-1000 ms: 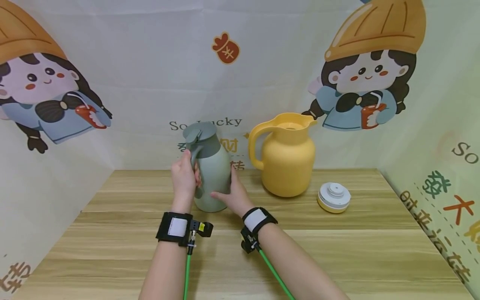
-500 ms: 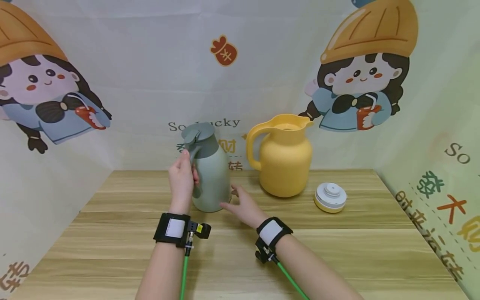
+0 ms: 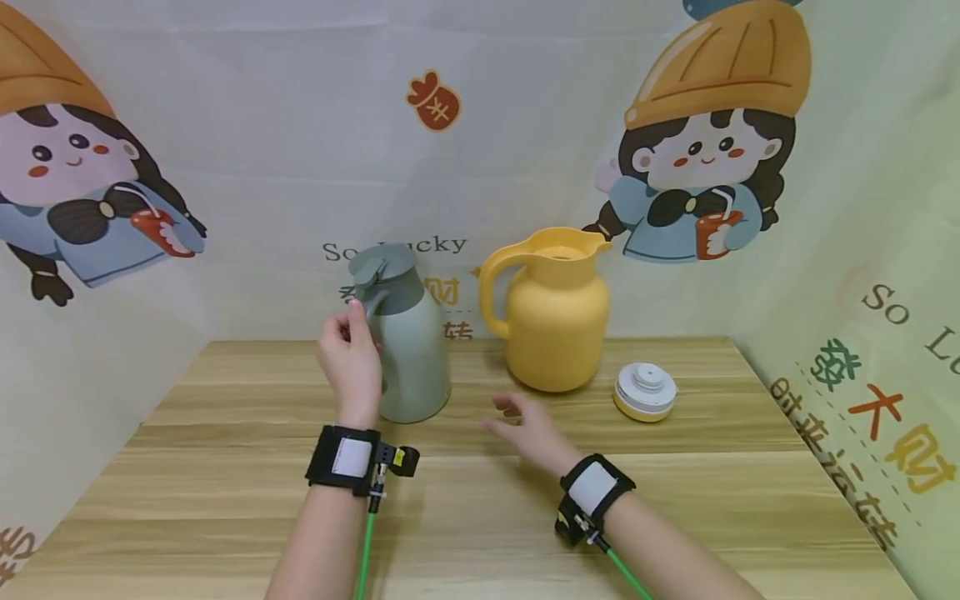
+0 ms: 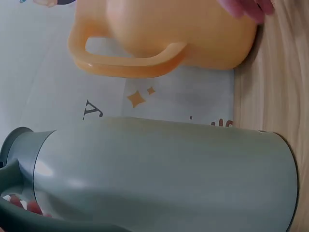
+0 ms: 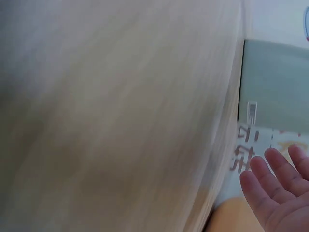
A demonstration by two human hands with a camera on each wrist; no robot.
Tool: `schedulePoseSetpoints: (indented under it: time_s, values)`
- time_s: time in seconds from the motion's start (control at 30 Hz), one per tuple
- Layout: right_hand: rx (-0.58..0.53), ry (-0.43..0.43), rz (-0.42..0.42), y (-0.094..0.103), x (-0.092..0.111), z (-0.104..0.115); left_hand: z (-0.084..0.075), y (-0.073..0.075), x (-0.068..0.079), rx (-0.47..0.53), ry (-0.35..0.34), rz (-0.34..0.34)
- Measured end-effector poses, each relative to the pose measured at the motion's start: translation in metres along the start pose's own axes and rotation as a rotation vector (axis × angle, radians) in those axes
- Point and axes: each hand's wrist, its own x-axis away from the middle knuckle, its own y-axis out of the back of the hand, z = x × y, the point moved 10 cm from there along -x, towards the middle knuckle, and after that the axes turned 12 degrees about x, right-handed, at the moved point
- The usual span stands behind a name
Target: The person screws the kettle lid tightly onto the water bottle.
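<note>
A grey-green thermos jug (image 3: 412,354) with a darker lid stands upright on the wooden table, left of the middle. My left hand (image 3: 351,362) holds its handle, thumb near the top. In the left wrist view, fingertips (image 4: 33,207) show through the gap between handle and body. My right hand (image 3: 532,433) is apart from the jug, over the table, its fingers spread and relaxed with nothing in them. Behind it stands a yellow thermos jug (image 3: 558,325), its top uncovered and its handle toward the left.
A round white stopper lid with a yellow rim (image 3: 645,392) lies on the wooden table (image 3: 465,508) right of the yellow jug. Printed cloth (image 3: 285,200) walls the table at the back and both sides. A green cable (image 3: 365,554) trails from each wrist camera.
My right hand has let go of the green jug's side and moved right and toward me. The left hand stays at the handle. The view has turned slightly right.
</note>
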Motion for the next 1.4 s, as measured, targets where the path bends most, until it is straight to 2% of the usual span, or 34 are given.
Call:
schedulePoseSetpoints:
  time_s: [0.13,0.23,0.3,0.37,0.43,0.47,0.57,0.63,0.73,0.87,1.03,1.23,1.4]
  values:
    - [-0.031,-0.011,-0.073,0.022,0.007,-0.012,-0.015,0.010,0.012,0.023,-0.128,-0.097]
    - [-0.027,-0.015,-0.139,0.040,0.012,-0.019,-0.039,0.012,0.027,0.059,-0.302,-0.142]
    - [-0.018,-0.024,-0.189,0.052,0.015,-0.024,-0.059,0.006,0.039,0.109,-0.440,-0.111]
    - [-0.009,-0.044,-0.240,0.064,0.018,-0.029,-0.077,-0.007,0.053,0.149,-0.564,-0.041]
    - [-0.001,-0.067,-0.292,0.077,0.021,-0.033,-0.089,-0.025,0.065,0.178,-0.645,0.062]
    - [0.002,-0.074,-0.318,0.082,0.023,-0.034,-0.093,-0.035,0.069,0.182,-0.659,0.120]
    - [-0.003,-0.096,-0.390,0.099,0.026,-0.038,-0.091,-0.067,0.075,0.157,-0.608,0.293]
    - [-0.009,-0.100,-0.423,0.108,0.027,-0.040,-0.081,-0.087,0.074,0.133,-0.522,0.389]
    - [-0.026,-0.115,-0.442,0.118,0.028,-0.042,-0.061,-0.110,0.067,0.094,-0.377,0.479]
    - [-0.046,-0.142,-0.449,0.127,0.025,-0.043,-0.036,-0.129,0.055,0.055,-0.218,0.531]
    - [-0.074,-0.177,-0.440,0.138,0.015,-0.045,-0.014,-0.148,0.041,0.013,-0.070,0.579]
    - [-0.089,-0.195,-0.405,0.144,-0.001,-0.044,0.004,-0.172,0.037,-0.018,0.028,0.678]
    - [-0.114,-0.223,-0.401,0.145,-0.013,-0.051,0.023,-0.182,0.035,-0.045,0.106,0.729]
